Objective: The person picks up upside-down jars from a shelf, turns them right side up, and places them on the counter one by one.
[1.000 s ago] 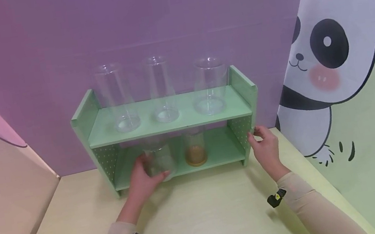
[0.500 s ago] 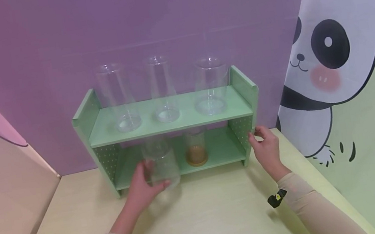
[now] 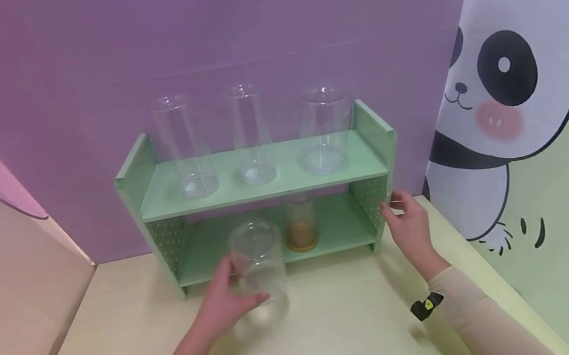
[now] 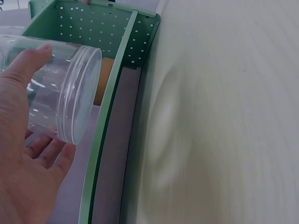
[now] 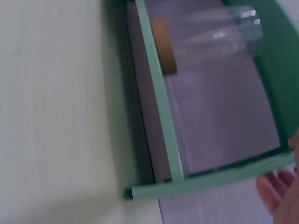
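Note:
My left hand grips a wide clear plastic jar from its left side, thumb in front and fingers behind. The jar is upright, just in front of the lower shelf. In the left wrist view the ridged end of the jar lies close to the green shelf edge, with the thumb along its wall. At the right end of the green two-tier rack, my right hand holds the side panel's front edge between thumb and fingers. The right wrist view shows those fingers at the panel's outer face.
On the top shelf stand three clear containers: a tall left one, a slim middle one and a wider right one. The lower shelf holds a clear container with a brown base. A purple wall rises behind.
My left hand has drawn the jar off the lower shelf, forward and slightly to the right. My right hand has stayed at the rack's side panel.

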Available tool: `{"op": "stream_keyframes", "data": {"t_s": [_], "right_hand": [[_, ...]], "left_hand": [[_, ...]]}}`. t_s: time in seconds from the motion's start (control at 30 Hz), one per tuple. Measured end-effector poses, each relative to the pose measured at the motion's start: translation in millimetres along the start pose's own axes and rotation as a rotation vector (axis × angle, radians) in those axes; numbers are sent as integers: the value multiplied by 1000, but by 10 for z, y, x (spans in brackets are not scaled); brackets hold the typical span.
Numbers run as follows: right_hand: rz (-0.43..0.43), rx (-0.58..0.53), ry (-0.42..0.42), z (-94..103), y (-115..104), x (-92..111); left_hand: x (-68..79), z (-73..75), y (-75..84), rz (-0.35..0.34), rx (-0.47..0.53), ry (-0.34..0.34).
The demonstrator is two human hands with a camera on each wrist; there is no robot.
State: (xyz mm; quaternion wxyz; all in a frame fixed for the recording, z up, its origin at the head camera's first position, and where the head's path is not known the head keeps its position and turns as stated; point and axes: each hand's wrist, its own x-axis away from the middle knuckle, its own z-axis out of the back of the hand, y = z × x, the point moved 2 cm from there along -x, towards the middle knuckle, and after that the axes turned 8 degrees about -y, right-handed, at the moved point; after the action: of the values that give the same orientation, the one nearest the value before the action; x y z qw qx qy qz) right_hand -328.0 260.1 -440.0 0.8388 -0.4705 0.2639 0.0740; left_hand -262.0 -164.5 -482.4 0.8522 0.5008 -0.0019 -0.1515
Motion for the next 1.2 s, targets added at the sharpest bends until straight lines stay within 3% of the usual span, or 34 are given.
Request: {"op": "stream_keyframes", "data": {"t_s": [0.13, 0.27, 0.37, 0.53, 0.8, 1.2], "right_hand": [[-29, -63, 52, -22, -120, 152], [82, -86, 39, -74, -299, 338], [179, -106, -67, -144, -440, 426], [255, -154, -276, -296, -636, 498], [248, -240, -513, -515, -890, 514], [223, -210, -783, -717, -1226, 511]], "left_hand": [[31, -38, 15, -14, -8, -25], [44, -78, 20, -18, -13, -37], [47, -108, 28, -28, -5, -44], [68, -164, 53, -21, 17, -50], [61, -221, 78, -44, 20, -55], [84, -319, 127, -109, 22, -143]]}}
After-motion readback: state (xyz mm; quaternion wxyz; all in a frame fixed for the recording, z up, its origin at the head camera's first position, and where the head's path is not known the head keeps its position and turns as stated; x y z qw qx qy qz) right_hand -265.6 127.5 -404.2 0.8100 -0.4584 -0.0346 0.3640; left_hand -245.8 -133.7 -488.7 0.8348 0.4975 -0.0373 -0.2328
